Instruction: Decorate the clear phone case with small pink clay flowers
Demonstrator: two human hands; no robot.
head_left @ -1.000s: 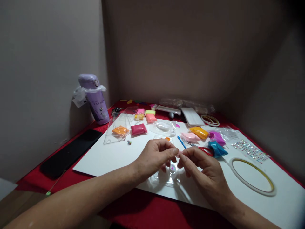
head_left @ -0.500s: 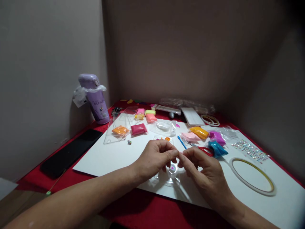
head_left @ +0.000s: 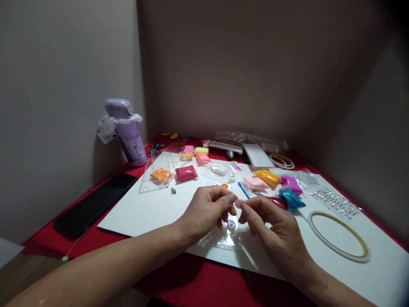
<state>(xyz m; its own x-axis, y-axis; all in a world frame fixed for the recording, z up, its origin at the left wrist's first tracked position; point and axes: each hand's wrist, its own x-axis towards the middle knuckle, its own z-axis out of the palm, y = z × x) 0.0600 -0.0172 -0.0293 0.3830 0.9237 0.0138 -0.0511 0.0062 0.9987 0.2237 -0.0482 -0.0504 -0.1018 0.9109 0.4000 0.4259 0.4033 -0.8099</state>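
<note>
My left hand (head_left: 207, 211) and my right hand (head_left: 271, 230) meet fingertip to fingertip above a white board (head_left: 143, 209). Between the pinched fingers sits a tiny pale pink piece of clay (head_left: 238, 204). Under the hands lies a clear plastic case (head_left: 228, 238) with a small pink-and-white decoration (head_left: 231, 223) on it. Red-handled scissors (head_left: 275, 201) and a blue stick tool (head_left: 243, 190) lie just beyond my right hand.
Several packets of coloured clay, such as a dark pink one (head_left: 186, 173), an orange one (head_left: 266, 177) and a blue one (head_left: 290, 199), lie on the board. A tape ring (head_left: 338, 235), a gem sticker sheet (head_left: 335, 201), a purple bottle (head_left: 128, 133) and a black phone (head_left: 94, 204) surround it on the red table (head_left: 198, 281).
The fingertips of both hands have shifted slightly while working the small pink piece. Nothing else has moved.
</note>
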